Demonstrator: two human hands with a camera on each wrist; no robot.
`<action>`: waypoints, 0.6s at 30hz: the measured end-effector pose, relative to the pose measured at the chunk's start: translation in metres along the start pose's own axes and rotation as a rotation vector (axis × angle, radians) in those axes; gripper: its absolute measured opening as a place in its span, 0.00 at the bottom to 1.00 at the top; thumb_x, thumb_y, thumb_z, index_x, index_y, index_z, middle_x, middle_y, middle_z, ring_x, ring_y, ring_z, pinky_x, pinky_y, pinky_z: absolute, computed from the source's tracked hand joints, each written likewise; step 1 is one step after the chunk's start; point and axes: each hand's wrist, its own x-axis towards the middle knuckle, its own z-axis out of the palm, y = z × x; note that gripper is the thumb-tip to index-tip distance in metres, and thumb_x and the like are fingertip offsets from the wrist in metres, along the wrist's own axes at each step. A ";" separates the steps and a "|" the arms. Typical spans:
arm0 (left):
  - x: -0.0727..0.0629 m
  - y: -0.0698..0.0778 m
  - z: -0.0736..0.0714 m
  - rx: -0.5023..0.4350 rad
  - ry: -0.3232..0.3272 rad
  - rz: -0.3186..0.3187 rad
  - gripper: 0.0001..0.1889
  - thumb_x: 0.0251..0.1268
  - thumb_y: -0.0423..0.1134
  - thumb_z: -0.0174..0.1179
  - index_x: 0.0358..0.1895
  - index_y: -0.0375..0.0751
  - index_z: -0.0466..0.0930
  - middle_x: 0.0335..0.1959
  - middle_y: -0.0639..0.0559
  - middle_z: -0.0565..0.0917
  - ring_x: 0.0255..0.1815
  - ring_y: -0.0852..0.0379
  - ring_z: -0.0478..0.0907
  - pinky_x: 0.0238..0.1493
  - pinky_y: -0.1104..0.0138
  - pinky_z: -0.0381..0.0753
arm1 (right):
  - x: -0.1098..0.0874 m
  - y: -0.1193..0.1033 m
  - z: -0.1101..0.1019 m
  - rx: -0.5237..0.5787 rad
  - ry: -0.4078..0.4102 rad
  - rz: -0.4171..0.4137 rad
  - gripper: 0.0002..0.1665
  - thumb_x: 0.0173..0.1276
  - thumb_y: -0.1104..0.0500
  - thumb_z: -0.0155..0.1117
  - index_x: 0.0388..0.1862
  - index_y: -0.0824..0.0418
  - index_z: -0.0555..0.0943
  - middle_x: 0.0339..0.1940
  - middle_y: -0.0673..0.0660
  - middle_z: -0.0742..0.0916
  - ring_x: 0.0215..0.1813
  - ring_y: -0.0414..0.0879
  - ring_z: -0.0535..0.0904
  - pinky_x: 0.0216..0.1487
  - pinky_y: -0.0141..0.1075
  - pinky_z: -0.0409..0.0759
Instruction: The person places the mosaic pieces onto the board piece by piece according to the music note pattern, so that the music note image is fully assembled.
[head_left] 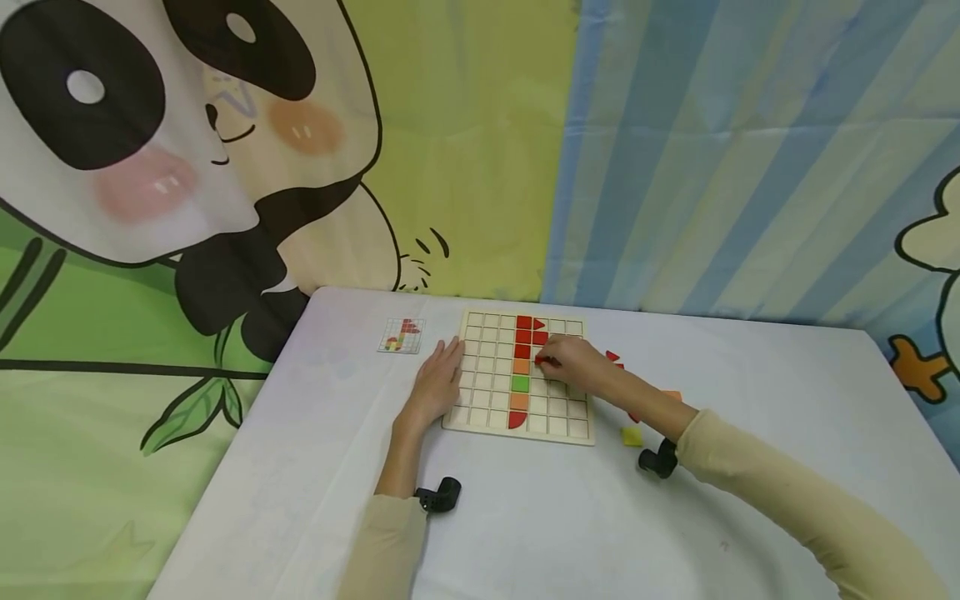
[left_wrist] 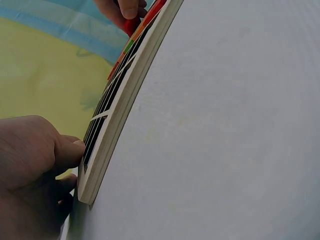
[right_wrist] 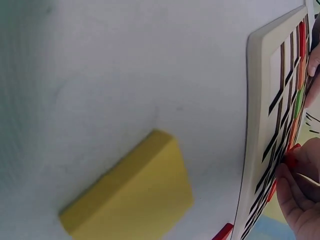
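Note:
A square wooden grid board point(head_left: 555, 408) lies on the table, a column of red, orange and green pieces set in its cells. My left hand point(head_left: 438, 379) holds the board's left edge; in the left wrist view the thumb point(left_wrist: 70, 151) touches the rim near a corner, with curled fingers beside it. Over the board, right of that column, my right hand point(head_left: 576, 364) pinches a small red piece point(right_wrist: 291, 157) between thumb and fingertips. The piece's exact shape is hidden by the fingers. A green square point(head_left: 520, 383) and a rounded red piece point(head_left: 517, 419) sit lower in the column.
A small pattern card point(head_left: 401, 335) with a coloured grid picture lies left of the board. To the right are a yellow block point(head_left: 632, 437), an orange piece point(head_left: 672, 395) and several red pieces point(head_left: 612, 356), partly behind the right forearm. A printed cloth hangs behind the table.

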 end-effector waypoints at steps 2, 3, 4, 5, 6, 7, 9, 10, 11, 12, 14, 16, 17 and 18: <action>0.000 0.000 0.000 0.002 0.000 -0.001 0.28 0.84 0.34 0.42 0.82 0.36 0.56 0.85 0.44 0.52 0.88 0.43 0.41 0.86 0.47 0.40 | 0.000 -0.001 0.000 0.010 0.002 -0.005 0.10 0.71 0.69 0.64 0.45 0.72 0.88 0.45 0.64 0.90 0.49 0.57 0.87 0.50 0.47 0.88; 0.001 0.000 0.000 0.001 0.000 0.000 0.28 0.84 0.34 0.43 0.82 0.36 0.56 0.85 0.44 0.52 0.88 0.43 0.41 0.86 0.47 0.41 | 0.000 -0.002 -0.001 0.018 -0.002 -0.002 0.10 0.72 0.69 0.64 0.46 0.72 0.88 0.45 0.65 0.90 0.49 0.57 0.87 0.51 0.47 0.88; 0.001 0.000 0.000 0.002 -0.003 -0.004 0.28 0.84 0.34 0.42 0.82 0.36 0.55 0.86 0.45 0.52 0.88 0.43 0.40 0.86 0.47 0.40 | 0.001 -0.003 -0.001 0.021 -0.006 0.002 0.11 0.73 0.68 0.63 0.47 0.72 0.88 0.45 0.65 0.90 0.48 0.57 0.87 0.50 0.47 0.88; 0.001 0.000 0.000 0.004 -0.006 -0.007 0.28 0.84 0.34 0.42 0.82 0.37 0.55 0.86 0.45 0.52 0.88 0.44 0.40 0.86 0.47 0.40 | 0.001 -0.003 -0.001 0.022 -0.010 0.004 0.11 0.73 0.68 0.63 0.47 0.72 0.88 0.45 0.65 0.89 0.48 0.57 0.87 0.50 0.47 0.88; 0.001 -0.001 0.000 0.007 -0.011 -0.011 0.28 0.84 0.35 0.42 0.82 0.37 0.55 0.86 0.46 0.52 0.88 0.44 0.40 0.86 0.48 0.40 | 0.001 -0.004 -0.001 0.018 -0.009 0.003 0.11 0.73 0.69 0.62 0.47 0.72 0.88 0.44 0.64 0.89 0.47 0.56 0.86 0.49 0.46 0.88; 0.001 0.000 0.000 0.004 -0.010 -0.009 0.28 0.84 0.34 0.42 0.82 0.37 0.55 0.86 0.45 0.52 0.88 0.43 0.40 0.86 0.47 0.40 | 0.001 -0.004 -0.001 0.016 -0.006 -0.002 0.11 0.73 0.69 0.62 0.47 0.72 0.88 0.43 0.64 0.89 0.45 0.55 0.86 0.47 0.44 0.88; 0.000 0.000 0.000 0.006 -0.011 -0.009 0.28 0.84 0.34 0.43 0.82 0.36 0.55 0.86 0.44 0.52 0.88 0.43 0.40 0.86 0.47 0.40 | 0.002 -0.003 -0.001 0.010 -0.002 -0.004 0.10 0.72 0.70 0.63 0.46 0.73 0.89 0.41 0.64 0.88 0.41 0.54 0.84 0.43 0.42 0.87; 0.000 0.000 0.000 0.009 -0.013 -0.011 0.28 0.84 0.34 0.43 0.82 0.36 0.55 0.86 0.45 0.52 0.88 0.43 0.40 0.86 0.47 0.40 | 0.003 -0.003 0.000 0.001 0.002 -0.008 0.10 0.72 0.70 0.64 0.46 0.73 0.89 0.40 0.63 0.88 0.40 0.53 0.84 0.42 0.41 0.87; 0.000 0.000 0.000 0.013 -0.016 -0.012 0.28 0.84 0.34 0.43 0.82 0.36 0.55 0.86 0.44 0.52 0.88 0.43 0.40 0.86 0.47 0.40 | 0.003 -0.002 -0.001 -0.004 0.006 -0.009 0.09 0.72 0.70 0.64 0.45 0.73 0.89 0.38 0.63 0.87 0.39 0.53 0.83 0.40 0.41 0.86; 0.000 0.000 0.000 0.013 -0.017 -0.010 0.28 0.84 0.34 0.43 0.82 0.36 0.55 0.86 0.44 0.52 0.88 0.43 0.40 0.86 0.46 0.40 | 0.004 -0.002 -0.001 -0.010 0.010 -0.008 0.09 0.71 0.70 0.65 0.45 0.73 0.89 0.37 0.63 0.87 0.38 0.52 0.83 0.39 0.40 0.86; 0.000 0.000 0.000 0.013 -0.015 -0.008 0.28 0.84 0.34 0.43 0.82 0.36 0.55 0.85 0.44 0.52 0.88 0.42 0.40 0.86 0.46 0.40 | 0.005 -0.003 -0.001 -0.023 0.009 0.005 0.09 0.71 0.70 0.66 0.46 0.73 0.89 0.37 0.63 0.86 0.38 0.53 0.83 0.39 0.39 0.86; 0.000 0.001 0.000 0.006 -0.011 -0.004 0.28 0.83 0.33 0.43 0.82 0.35 0.55 0.85 0.43 0.52 0.87 0.42 0.40 0.86 0.45 0.40 | 0.007 -0.004 -0.002 -0.043 0.013 0.016 0.09 0.71 0.70 0.66 0.46 0.72 0.89 0.36 0.62 0.86 0.38 0.53 0.83 0.39 0.39 0.86; 0.000 0.001 0.000 0.002 -0.009 -0.002 0.28 0.83 0.33 0.43 0.81 0.35 0.56 0.85 0.43 0.53 0.87 0.42 0.40 0.86 0.45 0.40 | 0.008 -0.005 -0.002 -0.049 0.014 0.022 0.09 0.71 0.71 0.65 0.46 0.72 0.89 0.36 0.62 0.85 0.38 0.53 0.83 0.39 0.39 0.86; 0.000 0.001 0.000 -0.002 -0.007 -0.001 0.28 0.83 0.33 0.43 0.81 0.34 0.56 0.85 0.42 0.53 0.87 0.42 0.40 0.86 0.45 0.40 | 0.008 -0.005 -0.002 -0.057 0.013 0.029 0.09 0.71 0.71 0.65 0.46 0.72 0.89 0.36 0.62 0.85 0.39 0.53 0.83 0.39 0.39 0.86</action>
